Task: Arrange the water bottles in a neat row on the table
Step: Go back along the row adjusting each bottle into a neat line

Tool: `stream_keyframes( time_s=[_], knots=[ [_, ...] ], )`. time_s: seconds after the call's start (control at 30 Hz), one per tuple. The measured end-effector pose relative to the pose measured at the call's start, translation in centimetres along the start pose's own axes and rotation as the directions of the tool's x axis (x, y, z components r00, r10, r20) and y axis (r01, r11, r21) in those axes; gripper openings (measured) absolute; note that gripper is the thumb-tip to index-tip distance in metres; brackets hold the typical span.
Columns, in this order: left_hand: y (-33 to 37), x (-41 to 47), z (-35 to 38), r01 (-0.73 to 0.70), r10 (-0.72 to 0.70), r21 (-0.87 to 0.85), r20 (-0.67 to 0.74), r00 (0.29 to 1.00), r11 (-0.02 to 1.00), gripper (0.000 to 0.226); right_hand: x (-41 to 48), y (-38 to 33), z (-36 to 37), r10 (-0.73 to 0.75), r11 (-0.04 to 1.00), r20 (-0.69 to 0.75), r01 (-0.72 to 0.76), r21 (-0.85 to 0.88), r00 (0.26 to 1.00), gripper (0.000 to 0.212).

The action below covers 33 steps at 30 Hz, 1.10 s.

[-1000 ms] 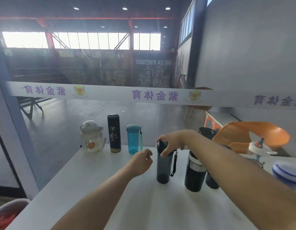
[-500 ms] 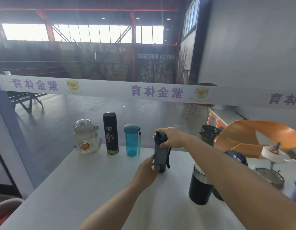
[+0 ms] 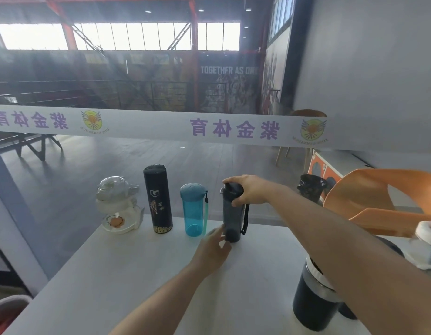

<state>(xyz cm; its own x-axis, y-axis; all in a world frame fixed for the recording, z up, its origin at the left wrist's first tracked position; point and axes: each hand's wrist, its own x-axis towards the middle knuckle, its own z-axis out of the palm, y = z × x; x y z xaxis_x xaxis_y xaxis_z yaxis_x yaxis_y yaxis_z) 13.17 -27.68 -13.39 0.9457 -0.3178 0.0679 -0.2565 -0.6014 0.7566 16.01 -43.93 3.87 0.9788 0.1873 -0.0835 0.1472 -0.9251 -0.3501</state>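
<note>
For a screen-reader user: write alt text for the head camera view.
A person's right hand grips the cap of a smoky grey plastic bottle standing at the far edge of a white table, while the left hand touches its base. It stands beside a teal plastic bottle, a tall black flask and a clear round jug.

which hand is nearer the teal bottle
Left. The left hand sits just right of the teal bottle near its base; the right hand grips the dark grey bottle one place further right.
</note>
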Motion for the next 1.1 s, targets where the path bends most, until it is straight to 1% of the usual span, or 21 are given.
stream_keyframes(
  time_s=[0.1,0.17,0.23,0.27,0.3,0.37,0.43,0.47,0.53,0.6,0.67,0.73,0.83,0.87,0.93,1.0,1.03,1.1],
  knots=[
    [-0.1,0.4,-0.2,0.019,-0.019,0.004,0.026,0.999,1.0,0.065,0.4,0.0,0.0,0.001,1.0,0.006,-0.001,-0.009,1.0,0.077],
    [-0.1,0.4,-0.3,0.031,-0.031,0.009,0.031,0.999,0.999,0.066,0.2,-0.1,0.0,0.005,1.0,0.035,-0.005,-0.014,0.999,0.08],
    [0.2,0.0,-0.5,0.032,-0.031,0.033,-0.032,0.999,0.999,0.062,-0.6,-0.2,-0.4,-0.008,1.0,0.055,0.01,-0.024,0.998,0.087],
    [0.4,-0.3,-0.7,0.023,-0.02,0.039,-0.08,0.997,0.999,0.056,-1.2,-0.3,-0.9,-0.029,0.999,0.034,0.03,-0.035,0.999,0.087],
    [0.7,-0.7,-0.8,0.006,-0.001,0.036,-0.123,0.992,0.999,0.048,-1.9,-0.2,-1.5,-0.052,0.997,-0.009,0.051,-0.057,0.999,0.083],
    [1.7,-1.6,-1.1,-0.037,0.046,0.061,-0.151,0.987,0.997,0.029,-3.6,-0.1,-3.2,-0.063,0.992,-0.107,0.05,-0.117,0.992,0.061],
    [3.0,-2.9,-1.5,-0.084,0.099,0.131,-0.108,0.989,0.988,0.015,-5.8,0.0,-4.7,-0.047,0.984,-0.167,0.017,-0.175,0.985,0.036],
    [3.9,-3.6,-1.5,-0.109,0.122,0.16,-0.074,0.99,0.981,0.014,-7.0,0.2,-5.1,-0.041,0.979,-0.188,0.003,-0.202,0.981,0.029],
    [5.5,-5.0,-1.2,-0.142,0.147,0.178,-0.015,0.989,0.974,0.016,-9.8,0.5,-5.7,-0.039,0.962,-0.203,-0.018,-0.272,0.978,0.025],
    [7.3,-6.3,-0.6,-0.168,0.167,0.16,0.019,0.986,0.973,0.013,-12.7,0.8,-6.1,-0.026,0.949,-0.199,-0.038,-0.313,0.98,0.028],
    [8.9,-7.7,0.3,-0.209,0.203,0.132,0.058,0.978,0.969,0.011,-15.5,1.3,-6.1,-0.006,0.947,-0.197,-0.058,-0.315,0.98,0.033],
    [10.7,-9.3,1.3,-0.241,0.233,0.066,0.11,0.966,0.968,0.016,-18.0,2.1,-5.9,0.039,0.958,-0.176,-0.087,-0.275,0.984,0.033],
    [13.1,-11.4,2.8,-0.228,0.238,-0.072,0.225,0.945,0.971,0.039,-21.6,3.0,-5.5,0.108,0.977,-0.063,-0.118,-0.176,0.992,0.025],
    [13.7,-12.0,3.4,-0.206,0.226,-0.1,0.266,0.937,0.973,0.048,-22.6,3.1,-5.4,0.136,0.981,0.0,-0.134,-0.142,0.991,0.03],
    [14.1,-12.7,4.7,-0.161,0.194,-0.131,0.303,0.933,0.978,0.07,-24.3,3.1,-5.2,0.198,0.98,0.171,-0.193,-0.041,0.965,0.052],
    [14.2,-13.3,6.0,-0.145,0.176,-0.135,0.261,0.949,0.98,0.089,-25.0,3.3,-4.7,0.213,0.976,0.28,-0.215,-0.024,0.936,0.066],
    [14.2,-13.4,6.7,-0.147,0.174,-0.136,0.219,0.96,0.98,0.094,-25.2,3.4,-4.5,0.201,0.98,0.295,-0.193,-0.055,0.934,0.068],
    [14.3,-13.7,7.7,-0.148,0.166,-0.135,0.132,0.977,0.98,0.092,-25.3,3.7,-4.0,0.176,0.981,0.264,-0.147,-0.126,0.948,0.07]
  ],
)
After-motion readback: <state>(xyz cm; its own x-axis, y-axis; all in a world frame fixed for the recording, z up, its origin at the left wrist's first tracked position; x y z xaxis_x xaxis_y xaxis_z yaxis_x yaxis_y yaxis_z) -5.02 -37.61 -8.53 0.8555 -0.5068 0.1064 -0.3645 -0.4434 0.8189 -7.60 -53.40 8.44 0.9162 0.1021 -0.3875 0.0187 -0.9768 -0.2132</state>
